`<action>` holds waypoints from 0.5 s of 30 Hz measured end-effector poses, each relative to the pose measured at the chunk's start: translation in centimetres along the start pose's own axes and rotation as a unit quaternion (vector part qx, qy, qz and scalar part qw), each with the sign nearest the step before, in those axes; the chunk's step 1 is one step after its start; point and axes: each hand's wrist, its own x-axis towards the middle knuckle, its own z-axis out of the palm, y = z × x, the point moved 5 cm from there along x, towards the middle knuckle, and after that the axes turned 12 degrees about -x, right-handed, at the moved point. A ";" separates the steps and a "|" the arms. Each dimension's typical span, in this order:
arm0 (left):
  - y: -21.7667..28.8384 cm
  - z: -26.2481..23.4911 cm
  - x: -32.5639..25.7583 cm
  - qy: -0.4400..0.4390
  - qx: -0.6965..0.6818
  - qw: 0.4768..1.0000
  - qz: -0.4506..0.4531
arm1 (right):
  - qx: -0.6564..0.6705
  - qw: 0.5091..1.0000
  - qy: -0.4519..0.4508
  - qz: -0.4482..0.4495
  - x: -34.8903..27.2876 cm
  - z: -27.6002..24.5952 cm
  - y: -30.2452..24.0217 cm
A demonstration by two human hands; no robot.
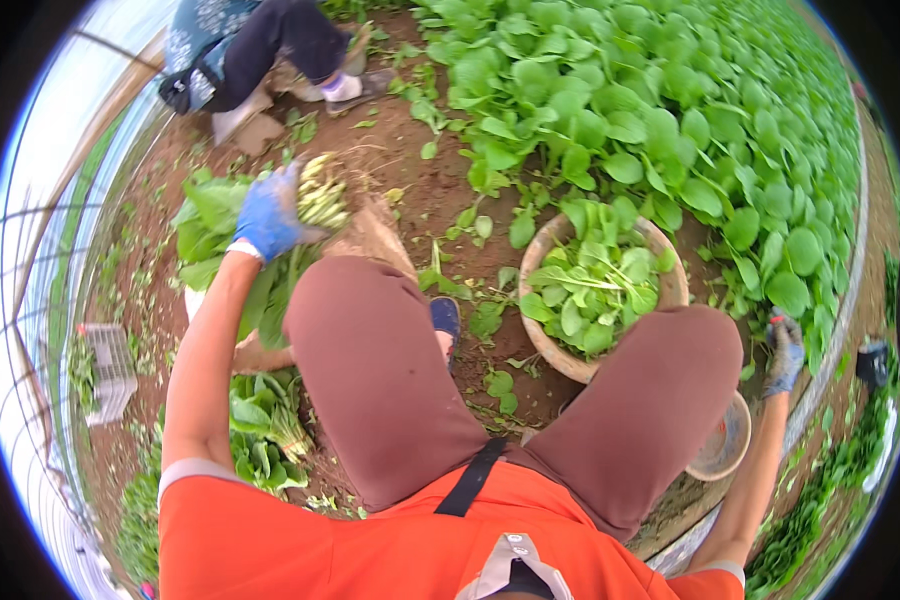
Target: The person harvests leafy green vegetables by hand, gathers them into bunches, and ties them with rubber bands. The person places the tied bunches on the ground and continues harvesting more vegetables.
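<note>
While your left hand (268, 213) clasps greens (320, 195) left of the basin (544, 345) — a gathered bunch (288, 432) lies there too — plants (620, 100) beyond it stand unpicked; your right hand's (785, 358) grip is unclear.

Left glove (270, 213) bright blue, white-cuffed; right glove (786, 360) grey-blue; bunched greens (210, 212) vivid green with creamy stalks (322, 195); trousers (375, 370) maroon; shirt (250, 540) orange-red, grey-trimmed; co-worker's top (205, 28) teal with white print
</note>
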 end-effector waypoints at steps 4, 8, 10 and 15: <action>-1.0 0.2 -1.9 0.019 0.011 1.000 0.002 | -0.044 0.962 -0.172 -0.208 -3.1 15.3 -28.9; -0.3 -0.2 -3.0 0.030 0.027 0.999 -0.022 | 0.037 0.862 -0.475 -0.175 -6.2 33.5 -37.3; 0.8 -0.2 -2.2 0.035 0.014 0.999 -0.024 | 0.081 0.822 -0.553 -0.111 -7.1 42.3 -35.9; 2.3 -0.6 -1.6 0.080 -0.029 0.996 0.007 | 0.375 0.753 -0.536 0.074 -16.3 59.7 -32.8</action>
